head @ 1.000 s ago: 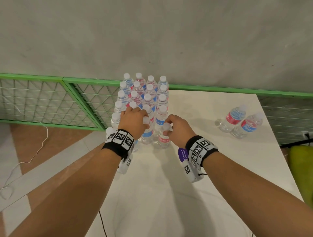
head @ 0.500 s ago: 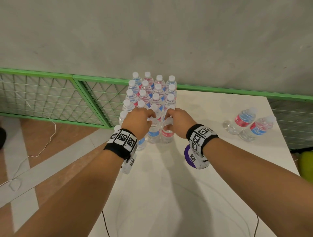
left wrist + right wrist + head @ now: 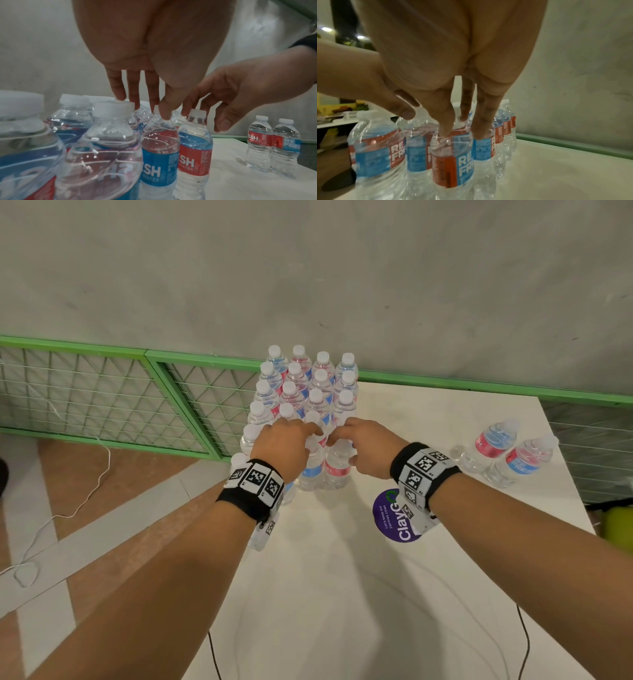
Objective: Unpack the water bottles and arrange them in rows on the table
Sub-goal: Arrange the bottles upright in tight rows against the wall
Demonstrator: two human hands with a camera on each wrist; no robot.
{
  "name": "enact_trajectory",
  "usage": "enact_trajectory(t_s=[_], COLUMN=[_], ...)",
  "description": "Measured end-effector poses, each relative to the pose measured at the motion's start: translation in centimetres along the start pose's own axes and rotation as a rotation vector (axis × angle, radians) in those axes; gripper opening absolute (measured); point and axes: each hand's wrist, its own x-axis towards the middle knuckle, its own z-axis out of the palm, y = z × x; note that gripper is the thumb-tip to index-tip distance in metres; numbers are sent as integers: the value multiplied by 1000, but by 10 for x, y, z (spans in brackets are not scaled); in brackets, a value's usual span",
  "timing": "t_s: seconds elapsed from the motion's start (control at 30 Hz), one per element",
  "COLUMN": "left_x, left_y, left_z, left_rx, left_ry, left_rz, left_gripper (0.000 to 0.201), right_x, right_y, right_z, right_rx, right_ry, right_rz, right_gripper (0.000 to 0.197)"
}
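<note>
Both hands, the left hand (image 3: 281,444) and right hand (image 3: 367,444), are reaching with loosely spread fingers, holding nothing, touching the front bottles (image 3: 327,465), apparently squaring the rows on the desk (image 3: 342,577).

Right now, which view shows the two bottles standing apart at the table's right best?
Head view: both separate bottles stand unobstructed, away from the main block. Left wrist shows them small at the edge; right wrist misses them.

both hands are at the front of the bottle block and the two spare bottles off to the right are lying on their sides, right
Not quite. The two spare bottles stand upright on the table, as the left wrist view shows. The rest holds: the left hand and right hand are at the front of the bottle block.
</note>
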Motion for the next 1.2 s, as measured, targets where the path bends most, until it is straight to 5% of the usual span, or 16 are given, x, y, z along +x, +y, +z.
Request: enact_trajectory(t_s=[0.53, 0.83, 1.2], left_x=[7, 6, 5], left_y=[0, 1, 4], left_z=[0, -2, 4], left_rx=[78, 138, 126], left_ry=[-10, -51, 23], left_rz=[-12, 24, -2], left_gripper=[32, 38, 33], right_x=[14, 6, 12], right_y=[-7, -3, -4], right_z=[12, 4, 14], right_rx=[45, 19, 73], right_ry=[103, 46, 131], right_rz=[185, 69, 141], right_gripper=[42, 50, 45])
